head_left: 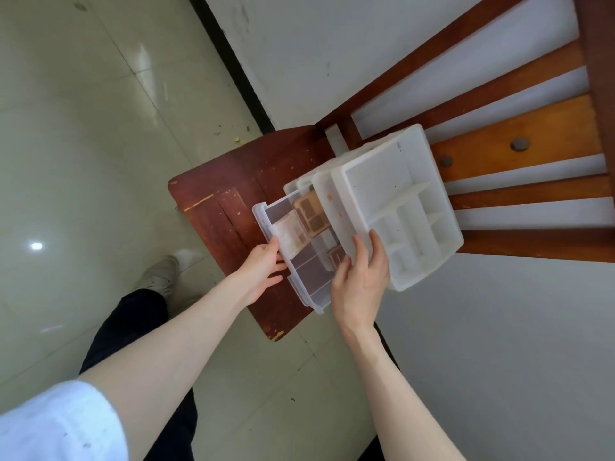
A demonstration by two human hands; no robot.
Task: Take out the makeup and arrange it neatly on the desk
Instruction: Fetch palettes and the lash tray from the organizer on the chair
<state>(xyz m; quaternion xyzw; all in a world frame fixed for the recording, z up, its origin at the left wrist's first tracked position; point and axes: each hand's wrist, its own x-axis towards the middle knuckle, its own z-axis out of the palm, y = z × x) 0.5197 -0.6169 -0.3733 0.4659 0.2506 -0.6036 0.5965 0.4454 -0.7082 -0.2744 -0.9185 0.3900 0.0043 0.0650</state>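
The person wears a white short sleeve at seven o'clock, marked with small dark specks. Both forearms are bare, with no watch or rings showing. Below, a dark trouser leg ends in a pale grey-white shoe.

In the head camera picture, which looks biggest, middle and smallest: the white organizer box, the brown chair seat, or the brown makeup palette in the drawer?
1. Brown chair seat, though the box covers part of it.
2. White organizer box.
3. Brown makeup palette, clearly smallest.
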